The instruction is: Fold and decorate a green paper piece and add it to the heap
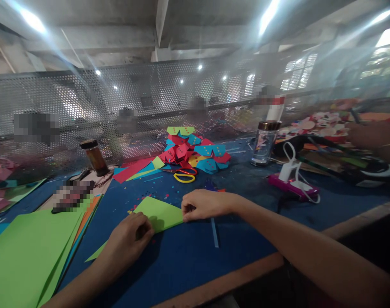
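A piece of light green paper (161,214), which looks folded, lies on the blue tabletop between my hands. My left hand (130,235) is closed, thumb and curled fingers pressed at its left end. At its right corner, my right hand (207,204) pinches the edge with fingers bent. A narrow green point of paper (96,252) sticks out from under my left forearm. Beyond the hands lie scissors (184,176) with a yellow and a red handle. Behind them rises a pile of cut paper shapes (210,150) in red, blue, yellow and green.
Large green sheets (24,252) are stacked at left. A bottle of brown liquid (96,158) and a clear bottle (263,145) stand farther back. To the right is a purple power strip (293,186) with a white plug. A perforated metal screen (143,102) bounds the table's far side.
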Tool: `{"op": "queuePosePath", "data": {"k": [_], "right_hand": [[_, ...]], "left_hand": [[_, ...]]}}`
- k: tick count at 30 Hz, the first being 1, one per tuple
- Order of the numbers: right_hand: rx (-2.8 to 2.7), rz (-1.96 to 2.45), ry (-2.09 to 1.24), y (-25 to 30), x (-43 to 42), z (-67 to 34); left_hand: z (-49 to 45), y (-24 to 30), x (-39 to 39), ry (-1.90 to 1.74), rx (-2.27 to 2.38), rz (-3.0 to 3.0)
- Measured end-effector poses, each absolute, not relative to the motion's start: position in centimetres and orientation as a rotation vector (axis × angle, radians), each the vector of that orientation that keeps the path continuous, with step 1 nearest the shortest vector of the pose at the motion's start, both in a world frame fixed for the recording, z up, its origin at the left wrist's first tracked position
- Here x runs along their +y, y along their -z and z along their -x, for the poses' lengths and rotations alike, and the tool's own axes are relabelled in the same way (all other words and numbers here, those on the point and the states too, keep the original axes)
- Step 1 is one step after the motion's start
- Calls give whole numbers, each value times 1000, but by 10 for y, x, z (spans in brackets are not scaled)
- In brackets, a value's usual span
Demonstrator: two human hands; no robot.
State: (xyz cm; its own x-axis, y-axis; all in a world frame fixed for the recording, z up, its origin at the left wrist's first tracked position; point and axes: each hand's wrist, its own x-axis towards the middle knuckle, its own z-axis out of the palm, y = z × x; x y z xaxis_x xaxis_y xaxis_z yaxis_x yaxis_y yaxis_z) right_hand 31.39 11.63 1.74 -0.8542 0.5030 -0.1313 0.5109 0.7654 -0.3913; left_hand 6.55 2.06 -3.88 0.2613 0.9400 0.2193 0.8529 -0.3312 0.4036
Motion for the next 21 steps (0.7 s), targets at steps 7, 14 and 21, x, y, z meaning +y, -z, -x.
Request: {"op": "queuePosePath", "data": {"k": [7, 14, 21], "right_hand": [[2897, -748, 808, -18, 119, -316], [2918, -817, 692, -18, 118, -315], [2884, -849, 656, -20, 118, -317]], "left_hand": [[-66, 40, 21, -643, 1681, -2295], [-66, 40, 20, -663, 1683, -2296], [-65, 40, 20, -626, 1681, -2292]]}}
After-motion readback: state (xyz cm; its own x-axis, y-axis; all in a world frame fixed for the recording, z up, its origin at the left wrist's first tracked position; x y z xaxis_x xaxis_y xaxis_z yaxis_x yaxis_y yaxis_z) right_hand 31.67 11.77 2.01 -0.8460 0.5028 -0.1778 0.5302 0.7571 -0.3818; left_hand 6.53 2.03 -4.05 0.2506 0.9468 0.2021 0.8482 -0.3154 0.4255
